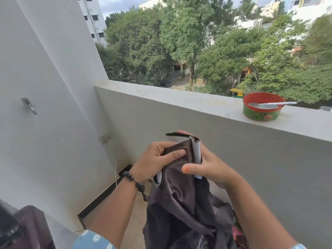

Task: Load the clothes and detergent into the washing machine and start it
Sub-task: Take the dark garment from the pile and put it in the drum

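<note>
At the lower left corner of the view a dark maroon shape (30, 229) shows, possibly the washing machine's top, though too little is visible to be sure. Above it the white wall (45, 69) carries a metal tap (29, 105) and, lower down, a wall socket (105, 138) with a thin white cord hanging beneath it.

The left hand (156, 162), a beaded bracelet (135, 183) at its wrist, grips the upper part of a dark garment (181, 203), thumb pressed flat on the cloth. The right hand (206, 168) pinches the same garment at its pale waistband (196, 151), thumb on the front and fingers curled behind. The garment hangs between the forearms, held in the air near the parapet wall (233, 150) and resting on nothing.

The step looks like checking or straightening the garment before loading. Doing it well probably means keeping both grips near the waistband, feeling any pockets, and letting the cloth hang free so it does not bunch.

On the parapet's top, toward its right end, stands a red and green bowl (261, 107) with a spoon (273, 104) resting in it, close to the outer edge; a wide swing of cloth could knock it over. The open room lies leftward and downward, over the balcony floor (136, 221).
</note>
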